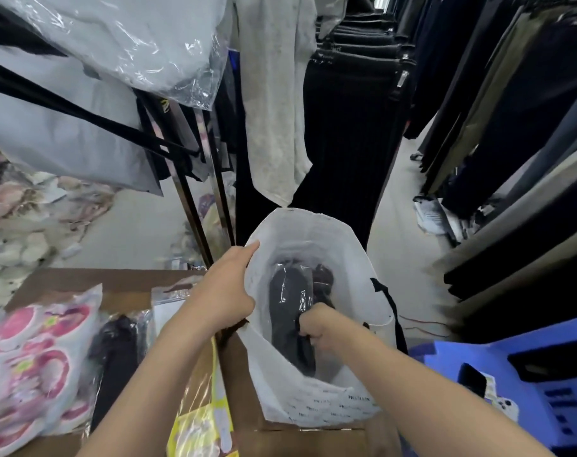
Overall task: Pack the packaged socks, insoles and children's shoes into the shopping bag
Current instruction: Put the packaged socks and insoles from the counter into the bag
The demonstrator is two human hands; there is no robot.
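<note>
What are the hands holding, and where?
Left hand grips the white shopping bag by its rim; right hand grips a black packaged item at its near end.

**Head view.** A single wide-angle lens, worn on the head, faces forward and steeply down. Both forearms enter at the bottom edge. The left hand (226,291), on the rim of the shopping bag (343,239), and the right hand (317,328), gripping a black package (290,298) inside it, lie close beneath the lens at lower centre. Hanging clothes (353,133) bow across the upper frame, farther off.

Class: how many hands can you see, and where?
2. The left hand grips the shopping bag rim; the right hand is inside it, gripping a black packaged item.
</note>
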